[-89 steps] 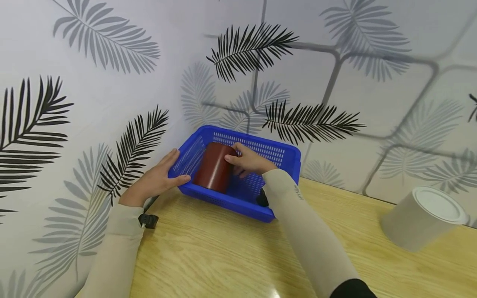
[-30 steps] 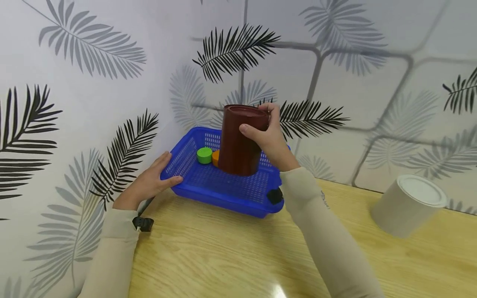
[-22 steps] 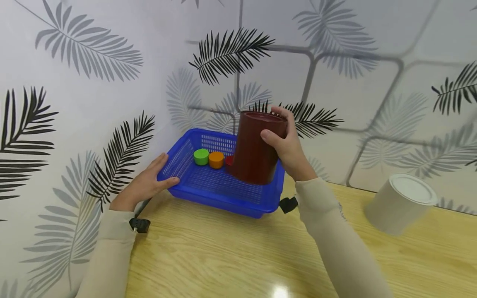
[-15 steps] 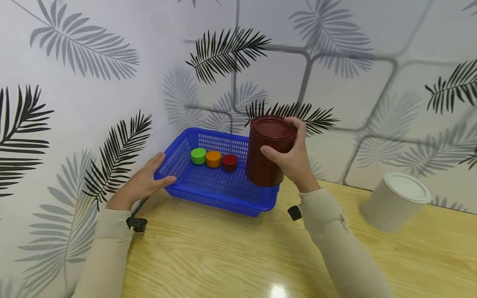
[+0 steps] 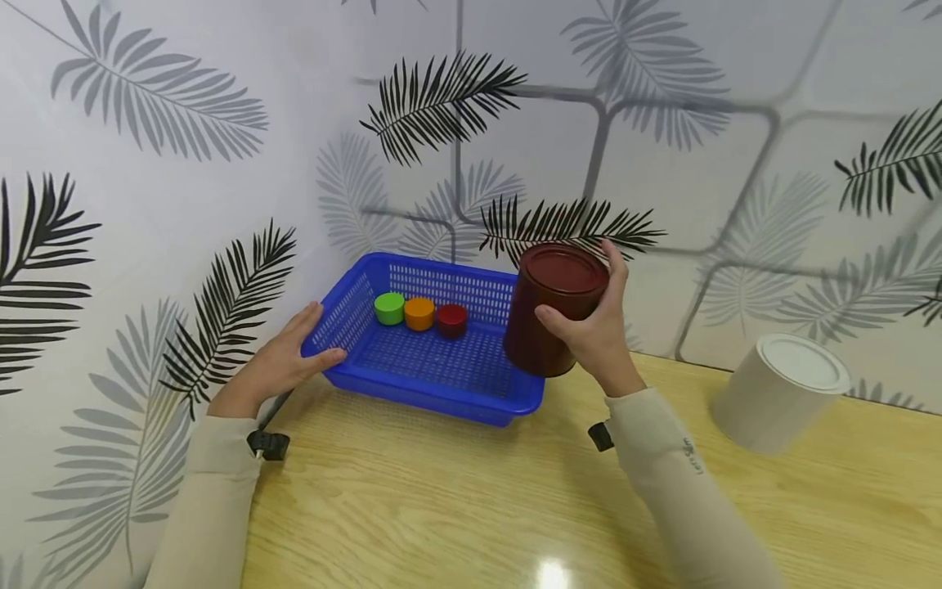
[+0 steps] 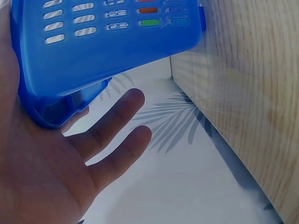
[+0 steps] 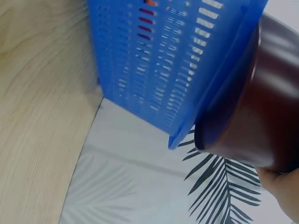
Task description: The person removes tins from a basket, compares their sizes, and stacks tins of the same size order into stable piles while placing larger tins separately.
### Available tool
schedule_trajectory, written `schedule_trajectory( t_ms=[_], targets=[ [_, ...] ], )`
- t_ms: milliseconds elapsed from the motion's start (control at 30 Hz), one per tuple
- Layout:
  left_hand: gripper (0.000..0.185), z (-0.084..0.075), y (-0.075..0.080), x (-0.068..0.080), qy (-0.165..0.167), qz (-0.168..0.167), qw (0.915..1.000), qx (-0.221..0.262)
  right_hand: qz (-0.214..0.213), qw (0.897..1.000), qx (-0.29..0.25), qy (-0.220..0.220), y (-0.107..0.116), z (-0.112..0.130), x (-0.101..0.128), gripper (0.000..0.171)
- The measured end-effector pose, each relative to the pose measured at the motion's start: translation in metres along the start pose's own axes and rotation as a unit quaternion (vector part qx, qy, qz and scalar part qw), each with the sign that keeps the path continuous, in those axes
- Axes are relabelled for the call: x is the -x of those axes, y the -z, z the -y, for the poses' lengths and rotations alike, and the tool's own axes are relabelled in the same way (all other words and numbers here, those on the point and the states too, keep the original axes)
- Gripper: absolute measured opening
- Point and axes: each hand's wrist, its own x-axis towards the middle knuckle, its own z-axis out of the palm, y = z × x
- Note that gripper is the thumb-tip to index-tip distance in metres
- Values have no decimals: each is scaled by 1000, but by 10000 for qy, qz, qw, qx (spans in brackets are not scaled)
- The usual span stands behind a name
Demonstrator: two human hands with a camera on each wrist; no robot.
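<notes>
My right hand (image 5: 594,331) grips a dark red cylindrical canister (image 5: 540,327) between thumb and fingers, above the right end of a blue plastic basket (image 5: 434,399). The canister tilts a little, with a recessed round end facing up. In the right wrist view, the lower rim of the canister (image 7: 275,107) is beside the basket's upper edge. My left hand (image 5: 275,368) rests at the basket's left corner, thumb and fingers spread along the rim. Inside the basket, a green (image 5: 389,308), an orange (image 5: 419,313) and a red round piece (image 5: 451,321) stand in a row.
A pale grey cylindrical canister (image 5: 780,401) stands on the wooden table (image 5: 427,499) to the right. Leaf-patterned walls (image 5: 309,98) rise behind the basket and along its left side.
My right hand has lifted the dark red canister out of the basket and carried it right, uncovering the three round pieces. My left hand has stayed at the basket's left corner.
</notes>
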Motion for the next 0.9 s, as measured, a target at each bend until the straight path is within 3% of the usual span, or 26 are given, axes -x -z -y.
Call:
schedule_trajectory(
  t_ms=[200,467,733,900],
  targets=[
    [102,2,2,3,18,-23,10000,-50,-5,9994,88,-339,13,3,10,102],
    [103,1,1,5,-14,-20,10000,-32,-399,9985,130,-345,43,-1,24,95],
    [102,0,-1,3,1,-17,10000,-57,-396,9881,1200,-881,79,-1,56,111],
    [102,-1,-1,0,-40,-36,10000,-63,-562,9819,1513,-990,103,1,79,113]
  ],
)
